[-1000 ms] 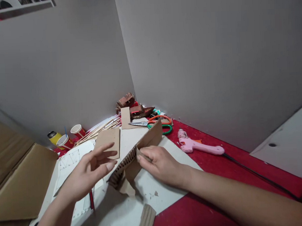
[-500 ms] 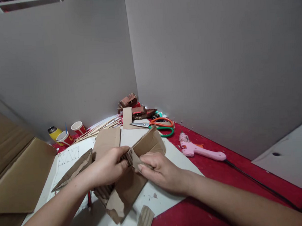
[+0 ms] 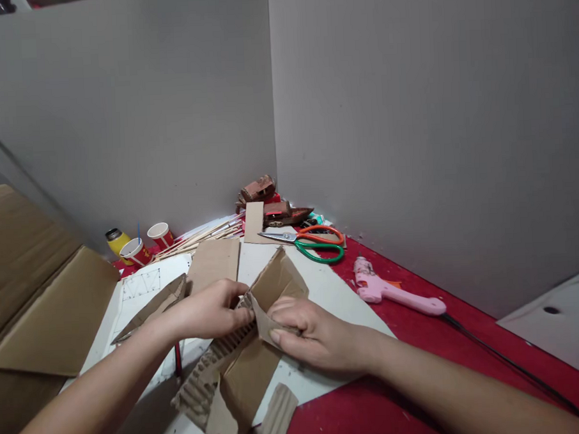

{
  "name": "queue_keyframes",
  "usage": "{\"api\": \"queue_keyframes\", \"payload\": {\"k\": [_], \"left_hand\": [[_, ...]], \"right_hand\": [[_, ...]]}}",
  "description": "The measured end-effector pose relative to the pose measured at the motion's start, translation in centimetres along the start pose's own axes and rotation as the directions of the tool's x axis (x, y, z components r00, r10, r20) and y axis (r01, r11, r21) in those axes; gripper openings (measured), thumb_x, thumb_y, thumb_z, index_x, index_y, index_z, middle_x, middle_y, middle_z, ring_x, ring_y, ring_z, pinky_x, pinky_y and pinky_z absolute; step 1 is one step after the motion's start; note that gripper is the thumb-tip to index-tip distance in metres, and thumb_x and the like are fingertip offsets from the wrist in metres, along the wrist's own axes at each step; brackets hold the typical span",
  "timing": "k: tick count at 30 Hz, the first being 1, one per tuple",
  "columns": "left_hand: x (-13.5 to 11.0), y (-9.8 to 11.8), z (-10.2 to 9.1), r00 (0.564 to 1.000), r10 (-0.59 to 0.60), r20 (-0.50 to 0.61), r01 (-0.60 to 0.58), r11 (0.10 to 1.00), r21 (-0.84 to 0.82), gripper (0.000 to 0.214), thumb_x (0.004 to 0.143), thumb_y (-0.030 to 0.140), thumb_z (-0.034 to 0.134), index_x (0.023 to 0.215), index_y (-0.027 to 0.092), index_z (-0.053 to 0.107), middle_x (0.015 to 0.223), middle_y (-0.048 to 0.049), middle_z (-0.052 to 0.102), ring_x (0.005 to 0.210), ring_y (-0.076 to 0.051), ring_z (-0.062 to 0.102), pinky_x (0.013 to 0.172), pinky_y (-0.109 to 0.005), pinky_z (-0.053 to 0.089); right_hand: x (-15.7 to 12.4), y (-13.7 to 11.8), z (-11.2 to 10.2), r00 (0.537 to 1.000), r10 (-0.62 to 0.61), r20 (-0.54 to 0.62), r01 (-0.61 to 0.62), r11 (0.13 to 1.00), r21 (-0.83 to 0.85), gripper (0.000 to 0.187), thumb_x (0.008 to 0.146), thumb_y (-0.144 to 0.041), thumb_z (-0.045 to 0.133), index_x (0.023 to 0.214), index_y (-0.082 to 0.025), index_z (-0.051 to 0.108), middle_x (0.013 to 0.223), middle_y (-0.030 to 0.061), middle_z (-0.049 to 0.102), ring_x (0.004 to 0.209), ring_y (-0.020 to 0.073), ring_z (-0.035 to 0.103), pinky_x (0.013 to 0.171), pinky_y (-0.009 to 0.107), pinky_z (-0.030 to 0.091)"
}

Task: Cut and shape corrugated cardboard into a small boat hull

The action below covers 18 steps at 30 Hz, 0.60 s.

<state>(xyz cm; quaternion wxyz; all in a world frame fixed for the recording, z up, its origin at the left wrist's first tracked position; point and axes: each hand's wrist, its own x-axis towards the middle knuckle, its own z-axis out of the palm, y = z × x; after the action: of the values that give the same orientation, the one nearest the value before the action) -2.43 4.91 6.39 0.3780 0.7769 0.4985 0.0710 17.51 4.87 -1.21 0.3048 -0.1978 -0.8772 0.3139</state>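
Observation:
My left hand [image 3: 221, 309] is closed on the edge of a torn corrugated cardboard piece [image 3: 255, 365], its thumb near the exposed ridges. A loose flap of the brown paper layer [image 3: 265, 323] is pinched in my right hand [image 3: 304, 331], between thumb and curled fingers. Bare ridges show along the left side of the cardboard, and a second torn paper flap [image 3: 222, 417] curls up near its lower end. A ridged scrap [image 3: 279, 412] lies just below. Beyond my hands is a flat cardboard rectangle [image 3: 215, 258].
Orange-and-green-handled scissors [image 3: 314, 240] lie behind my hands. At right, a pink glue gun [image 3: 398, 295] rests on the red tabletop [image 3: 355, 412], its cord trailing right. Paper cups [image 3: 136, 252], a yellow bottle [image 3: 118, 243], wooden sticks [image 3: 204, 237] and a large cardboard box [image 3: 45, 323] stand leftward.
The paper flap is peeled further, and more of the corrugated ridges show on the cardboard. Its lower end has shifted down and left. The whole view has turned slightly left.

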Motion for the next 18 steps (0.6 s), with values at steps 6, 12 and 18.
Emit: {"api": "queue_keyframes", "payload": {"k": [6,12,18], "left_hand": [[0.9,-0.6,0.2,0.990,0.053,-0.129,-0.070,0.989,-0.131,0.013,0.075,0.020,0.056,0.080,0.017,0.067,0.075,-0.0013,0.071,0.072,-0.018,0.063,0.066,-0.027,0.048],[-0.3,-4.2,0.1,0.984,-0.034,-0.175,-0.043,0.909,-0.415,0.014,0.075,0.029,0.065,0.077,0.017,0.069,0.069,-0.0026,0.070,0.066,-0.018,0.063,0.059,-0.026,0.049],[-1.2,-5.2,-0.4,0.997,-0.019,0.080,0.054,0.881,-0.470,0.023,0.074,0.033,0.069,0.088,0.014,0.070,0.076,-0.0027,0.070,0.061,-0.012,0.058,0.058,-0.022,0.044]], "right_hand": [[-0.5,0.1,-0.8,0.992,0.071,-0.105,-0.064,0.995,0.074,0.031,0.091,-0.028,0.039,0.061,-0.021,0.039,0.062,0.0005,0.046,0.064,0.0153,0.047,0.063,0.028,0.037],[-0.9,0.1,-1.5,0.977,0.179,-0.112,-0.138,0.942,0.307,0.035,0.092,-0.037,0.046,0.069,-0.016,0.062,0.069,0.0040,0.059,0.063,0.0154,0.052,0.059,0.026,0.038],[-1.0,0.5,-1.6,0.962,0.272,-0.026,-0.220,0.828,0.515,0.041,0.088,-0.047,0.055,0.068,-0.014,0.068,0.061,0.0016,0.055,0.053,0.0114,0.042,0.051,0.023,0.032]]}}
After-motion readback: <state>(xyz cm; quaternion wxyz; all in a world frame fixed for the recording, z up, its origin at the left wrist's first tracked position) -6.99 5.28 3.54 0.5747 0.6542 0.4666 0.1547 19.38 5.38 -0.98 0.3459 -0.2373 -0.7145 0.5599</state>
